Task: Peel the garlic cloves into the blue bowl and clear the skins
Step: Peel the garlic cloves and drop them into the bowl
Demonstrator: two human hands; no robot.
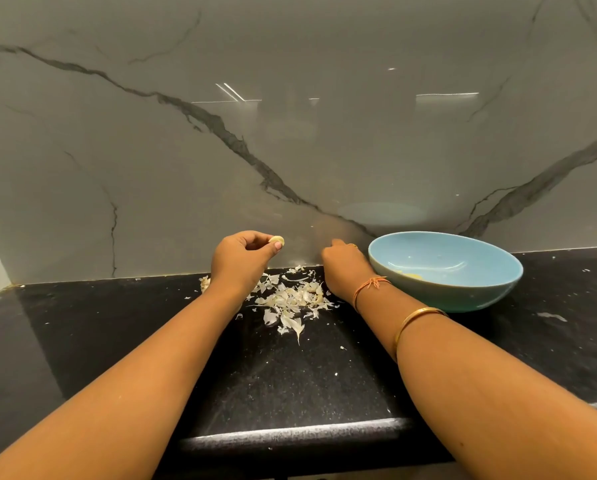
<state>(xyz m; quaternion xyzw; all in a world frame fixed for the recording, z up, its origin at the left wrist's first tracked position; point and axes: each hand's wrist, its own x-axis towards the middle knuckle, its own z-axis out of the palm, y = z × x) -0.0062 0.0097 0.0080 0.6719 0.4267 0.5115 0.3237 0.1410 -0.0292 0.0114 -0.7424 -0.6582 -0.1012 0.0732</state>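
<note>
Left hand pinches clove, long axis sideways.

Far back on the bench, close against the wall: bowl at right, heap of skins at centre, left of the bowl. In the bowl's bottom, toward its left side, peeled garlic. Over the heap's left edge, left hand, pinching a clove before the wall. Between heap and bowl, right hand, just beside the bowl's rim. Left of the left wrist, on the bench, a garlic piece, partly hidden behind the arm. Nearer the front edge, a few stray flakes.
</note>
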